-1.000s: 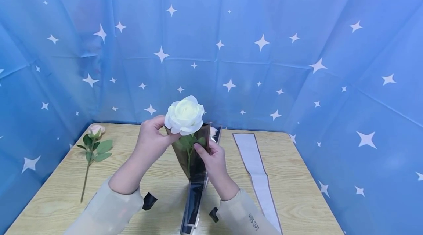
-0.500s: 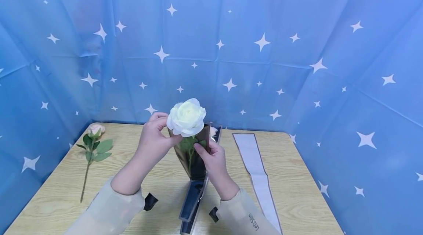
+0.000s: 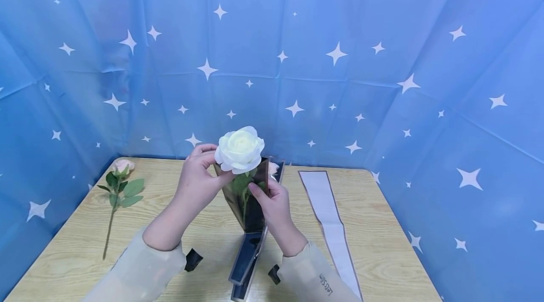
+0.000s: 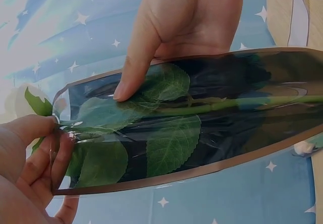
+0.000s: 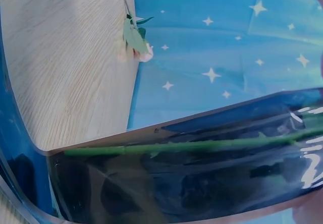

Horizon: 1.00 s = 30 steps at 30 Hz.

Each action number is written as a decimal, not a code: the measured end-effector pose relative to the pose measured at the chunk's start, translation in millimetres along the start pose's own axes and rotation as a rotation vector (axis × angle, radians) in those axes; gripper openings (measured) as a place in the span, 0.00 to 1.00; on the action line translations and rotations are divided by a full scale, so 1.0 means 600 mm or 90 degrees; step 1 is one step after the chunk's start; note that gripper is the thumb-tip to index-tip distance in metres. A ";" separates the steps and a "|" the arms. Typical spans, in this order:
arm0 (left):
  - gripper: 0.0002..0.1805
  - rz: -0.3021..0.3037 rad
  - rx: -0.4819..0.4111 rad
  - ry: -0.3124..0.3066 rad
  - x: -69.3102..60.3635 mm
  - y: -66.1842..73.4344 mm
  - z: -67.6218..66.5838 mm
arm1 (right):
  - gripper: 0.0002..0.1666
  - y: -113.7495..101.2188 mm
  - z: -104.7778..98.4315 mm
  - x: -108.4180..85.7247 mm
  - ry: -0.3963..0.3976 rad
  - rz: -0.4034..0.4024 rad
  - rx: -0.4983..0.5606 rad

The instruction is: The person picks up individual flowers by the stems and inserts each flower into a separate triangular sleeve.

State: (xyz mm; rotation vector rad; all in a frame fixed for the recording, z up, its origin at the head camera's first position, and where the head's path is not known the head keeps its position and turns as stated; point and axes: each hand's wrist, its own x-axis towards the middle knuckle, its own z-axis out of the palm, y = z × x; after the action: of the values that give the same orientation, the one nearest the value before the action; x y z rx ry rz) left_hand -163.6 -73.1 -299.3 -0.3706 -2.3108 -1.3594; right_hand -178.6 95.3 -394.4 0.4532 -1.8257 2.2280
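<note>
A white rose [image 3: 239, 149] stands upright in a dark, see-through flower sleeve [image 3: 254, 212], its bloom above the sleeve's mouth. My left hand [image 3: 199, 177] pinches the sleeve's top edge just under the bloom. From the other side, my right hand [image 3: 278, 212] grips the sleeve's side, with its thumb across the front. In the left wrist view, green leaves [image 4: 171, 138] show through the clear film, and the right thumb presses over one of them. The right wrist view shows the stem [image 5: 202, 147] running down inside the sleeve. The right hand's other fingers are mostly hidden behind it.
A pale pink rose [image 3: 123, 167] lies at the table's left. Behind my right hand is another dark sleeve with a flower [image 3: 274, 169], partly hidden. A long white strip [image 3: 330, 217] with dark edges lies to the right. Black scraps [image 3: 193, 260] sit near both sleeves' cuffs.
The white rose and my left hand have shifted slightly right, and the bloom sits a little lower. Below, the sleeve's lower end has tilted and bent. My right hand has stayed nearly still.
</note>
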 end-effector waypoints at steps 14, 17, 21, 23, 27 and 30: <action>0.18 0.049 0.009 0.017 -0.001 -0.005 -0.004 | 0.12 0.002 -0.007 0.002 0.041 0.020 0.012; 0.27 0.068 0.006 0.018 -0.004 -0.008 -0.008 | 0.12 0.002 -0.013 0.002 0.048 0.024 0.012; 0.46 0.140 0.005 0.032 -0.007 -0.011 -0.012 | 0.13 0.003 -0.019 0.000 0.045 0.026 0.007; 0.54 0.212 0.017 0.041 -0.006 -0.012 -0.014 | 0.14 0.004 -0.019 -0.001 0.042 0.029 0.008; 0.61 0.362 0.073 0.043 0.000 -0.016 -0.016 | 0.13 0.004 -0.019 -0.001 0.037 0.031 0.014; 0.61 0.432 0.109 0.024 0.006 -0.017 -0.016 | 0.10 0.004 -0.019 -0.001 0.031 0.031 0.020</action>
State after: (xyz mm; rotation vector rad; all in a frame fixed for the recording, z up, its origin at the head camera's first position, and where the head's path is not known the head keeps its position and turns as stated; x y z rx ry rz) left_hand -169.2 -86.3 -301.5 -0.9522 -1.9692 -0.8166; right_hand -179.7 105.9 -398.7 0.3611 -1.7983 2.2819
